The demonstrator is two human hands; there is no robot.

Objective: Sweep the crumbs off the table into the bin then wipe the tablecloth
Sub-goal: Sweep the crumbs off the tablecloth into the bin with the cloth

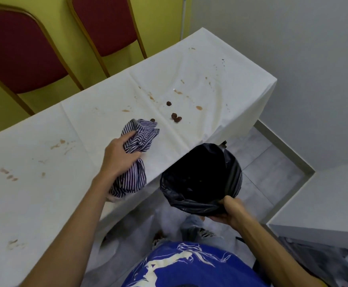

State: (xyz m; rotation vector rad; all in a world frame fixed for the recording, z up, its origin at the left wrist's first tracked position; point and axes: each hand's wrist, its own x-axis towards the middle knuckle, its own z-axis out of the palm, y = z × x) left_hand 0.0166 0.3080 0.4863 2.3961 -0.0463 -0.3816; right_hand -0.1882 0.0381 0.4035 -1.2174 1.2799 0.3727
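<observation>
Left of the bin (202, 179), on the tabletop (34, 204): crumbs (176, 118) not yet swept.
Far left of the bin, brown stains (8, 174) mark the tablecloth (86, 125). Nearer it, the left hand (119, 152) grips a bunched striped cloth (142, 135) resting on the tabletop. The crumbs lie just past the cloth, up and left of the bin. The bin's mouth sits below the table edge, and the right hand (229, 212) clutches its near rim. The likely slip is that the crumbs lie further along than the mouth, so a straight sweep could drop them onto the floor (272, 162).
</observation>
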